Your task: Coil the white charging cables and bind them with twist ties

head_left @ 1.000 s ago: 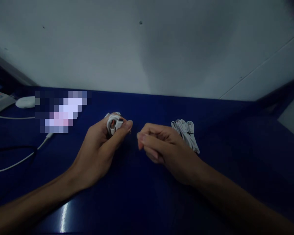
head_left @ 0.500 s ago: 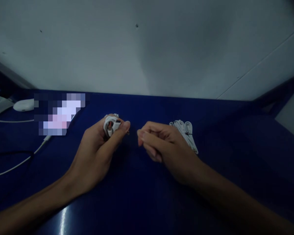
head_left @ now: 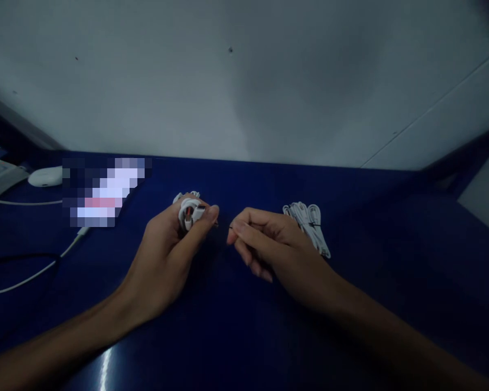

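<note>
My left hand [head_left: 169, 255] is closed around a coiled white USB cable [head_left: 184, 214], its plug showing beside the thumb. My right hand [head_left: 269, 239] pinches thumb against forefinger a short gap to the right of it. A thin black end, which looks like a twist tie [head_left: 231, 228], pokes out of that pinch; the rest of it is hidden. The lower fingers of the right hand are loosely curled. Just behind my right hand, several bundled white cables [head_left: 317, 231] lie on the blue table [head_left: 228, 326], bound with a black tie.
A phone with a lit, blurred-out screen [head_left: 106, 195] lies at the left, with a white charging cable [head_left: 44, 269] running from it. Near it are a white rounded case [head_left: 44, 177] and a pale box [head_left: 2, 176]. A grey wall [head_left: 167, 81] rises behind the table.
The lower fingers of my right hand have uncurled slightly, and a thin black end now shows at its fingertips. My left hand keeps its hold on the cable. The view has shifted slightly.
</note>
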### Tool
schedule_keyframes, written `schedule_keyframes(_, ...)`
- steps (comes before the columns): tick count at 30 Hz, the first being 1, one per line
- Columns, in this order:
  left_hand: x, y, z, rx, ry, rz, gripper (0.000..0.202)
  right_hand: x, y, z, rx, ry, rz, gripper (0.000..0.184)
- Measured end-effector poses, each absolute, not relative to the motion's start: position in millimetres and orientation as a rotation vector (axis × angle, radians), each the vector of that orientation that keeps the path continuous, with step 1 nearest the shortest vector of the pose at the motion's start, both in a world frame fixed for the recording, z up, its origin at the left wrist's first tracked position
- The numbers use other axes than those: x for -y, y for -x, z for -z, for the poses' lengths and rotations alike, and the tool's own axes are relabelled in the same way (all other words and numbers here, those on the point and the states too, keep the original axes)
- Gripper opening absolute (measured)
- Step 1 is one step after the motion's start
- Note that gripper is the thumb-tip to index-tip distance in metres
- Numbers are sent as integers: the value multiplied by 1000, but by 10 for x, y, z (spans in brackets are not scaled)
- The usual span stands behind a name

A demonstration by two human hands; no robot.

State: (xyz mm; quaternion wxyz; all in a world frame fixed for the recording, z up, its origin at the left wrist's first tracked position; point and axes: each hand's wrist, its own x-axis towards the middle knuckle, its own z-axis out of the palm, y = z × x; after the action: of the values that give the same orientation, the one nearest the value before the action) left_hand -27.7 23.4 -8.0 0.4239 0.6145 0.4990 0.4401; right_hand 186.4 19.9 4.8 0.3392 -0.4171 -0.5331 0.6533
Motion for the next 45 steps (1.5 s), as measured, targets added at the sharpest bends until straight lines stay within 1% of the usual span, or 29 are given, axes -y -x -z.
schedule_keyframes(3, -227, 278, 83, -1262, -1533, -1109, 35, -197, -1881, -77, 1468, 1107, -1638, 30)
schedule_keyframes(8, -233, 274, 94, -1230, -1515, -1096, 34, -198, -1861, -39, 1484, 1109, -1492, 34)
schedule_keyframes(15, -212, 257, 82, -1229, -1448, -1082, 36, -150, -1801, 41, 1422, 1063, -1487, 29)
schedule_keyframes(19, -200, 254, 76, -1246, -1480, -1078, 38, -140, -1792, 32, 1382, 1058, -1435, 31)
schedule_keyframes(23, -231, 277, 73, -1251, -1476, -1067, 38, -113, -1767, 36, 1399, 1057, -1495, 28)
schedule_keyframes(26, -253, 286, 69, -1250, -1458, -1045, 37, -112, -1769, 45, 1388, 1066, -1459, 30)
schedule_keyframes(29, -260, 285, 69, -1255, -1479, -1042, 38, -120, -1784, 51, 1375, 1079, -1527, 30)
schedule_keyframes(32, -254, 283, 70, -1262, -1494, -1049, 36, -129, -1793, 54, 1362, 1058, -1505, 34)
schedule_keyframes(38, -235, 286, 61, -1302, -1509, -1036, 42, -129, -1782, 47, 1319, 1051, -1552, 35)
schedule_keyframes(42, -275, 296, 67, -1305, -1504, -1085, 41, -157, -1822, 30, 1286, 1053, -1612, 34)
schedule_keyframes(45, -314, 302, 78, -1304, -1413, -1158, 43, -197, -1866, 24, 1193, 1094, -1574, 33)
